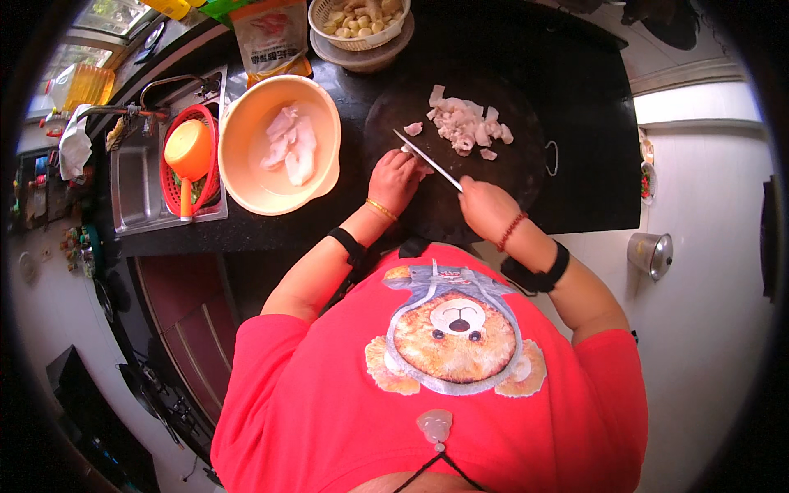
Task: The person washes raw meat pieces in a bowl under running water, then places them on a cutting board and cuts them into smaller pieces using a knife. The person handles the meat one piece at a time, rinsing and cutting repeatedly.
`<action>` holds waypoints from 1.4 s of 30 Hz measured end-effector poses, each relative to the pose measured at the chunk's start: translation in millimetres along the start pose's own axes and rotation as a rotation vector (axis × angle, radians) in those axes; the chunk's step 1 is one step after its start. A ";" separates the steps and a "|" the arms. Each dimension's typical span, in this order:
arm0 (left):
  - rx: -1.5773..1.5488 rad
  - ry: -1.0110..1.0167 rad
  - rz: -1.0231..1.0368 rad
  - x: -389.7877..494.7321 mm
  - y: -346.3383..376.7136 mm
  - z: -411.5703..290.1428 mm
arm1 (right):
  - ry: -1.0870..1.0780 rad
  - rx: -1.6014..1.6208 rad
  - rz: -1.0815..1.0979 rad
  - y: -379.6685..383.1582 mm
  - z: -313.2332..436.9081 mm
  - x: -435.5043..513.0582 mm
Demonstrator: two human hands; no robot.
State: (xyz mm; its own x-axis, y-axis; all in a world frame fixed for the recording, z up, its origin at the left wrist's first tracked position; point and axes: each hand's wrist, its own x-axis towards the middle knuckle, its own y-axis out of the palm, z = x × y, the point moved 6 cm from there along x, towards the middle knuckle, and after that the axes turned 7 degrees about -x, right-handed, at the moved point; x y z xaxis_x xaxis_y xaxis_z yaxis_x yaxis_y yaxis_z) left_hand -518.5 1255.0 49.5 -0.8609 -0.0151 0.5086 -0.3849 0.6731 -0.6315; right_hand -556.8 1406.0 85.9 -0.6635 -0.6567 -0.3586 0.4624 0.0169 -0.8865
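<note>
My right hand grips a kitchen knife, whose blade points up and to the left over a round dark cutting board. Under the fingers of my left hand is a piece of pale raw meat, pressed to the board beside the blade and partly hidden. One small cut piece lies just beyond the knife tip. Farther back on the board is a heap of chopped raw meat. Larger slices of raw meat lie in a peach-coloured plastic basin left of my left hand.
A steel sink at the left holds a red basket with an orange dipper. Behind the basin stand a printed food bag and a white basket of peeled garlic and ginger. A lidded metal pot is at the right.
</note>
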 end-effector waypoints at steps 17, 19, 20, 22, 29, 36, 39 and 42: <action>-0.077 -0.040 0.025 -8.1 -3.0 11.7 | 0.022 0.142 -0.130 20.7 23.7 64.8; -0.065 -0.019 0.030 -9.0 -3.4 10.1 | 0.030 0.129 -0.105 25.5 20.9 62.8; -0.051 -0.029 0.026 -8.1 -3.8 11.2 | 0.031 0.124 -0.071 25.0 14.4 53.9; -0.061 -0.020 0.007 -6.6 -4.9 10.7 | 0.029 0.132 -0.021 20.4 0.9 28.3; -0.074 0.003 0.023 -8.6 -5.0 6.2 | -0.051 0.122 -0.258 1.5 36.8 58.5; -0.031 0.008 0.044 -11.1 -8.2 3.0 | 0.009 0.130 -0.179 -12.2 -52.3 18.4; -0.066 -0.028 -0.003 -15.7 -12.8 -0.3 | 0.099 0.091 -0.266 -27.4 -70.3 7.8; -0.056 -0.159 -0.046 -20.5 -18.0 7.3 | 0.041 0.117 -0.327 -30.0 -43.7 13.0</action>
State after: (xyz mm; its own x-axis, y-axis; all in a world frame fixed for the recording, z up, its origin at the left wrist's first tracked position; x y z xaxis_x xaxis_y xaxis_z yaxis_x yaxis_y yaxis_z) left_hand -496.4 1237.8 46.1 -0.8861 -0.1611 0.4346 -0.4102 0.7089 -0.5737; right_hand -605.1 1429.9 95.0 -0.8096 -0.5823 -0.0742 0.2840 -0.2779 -0.9177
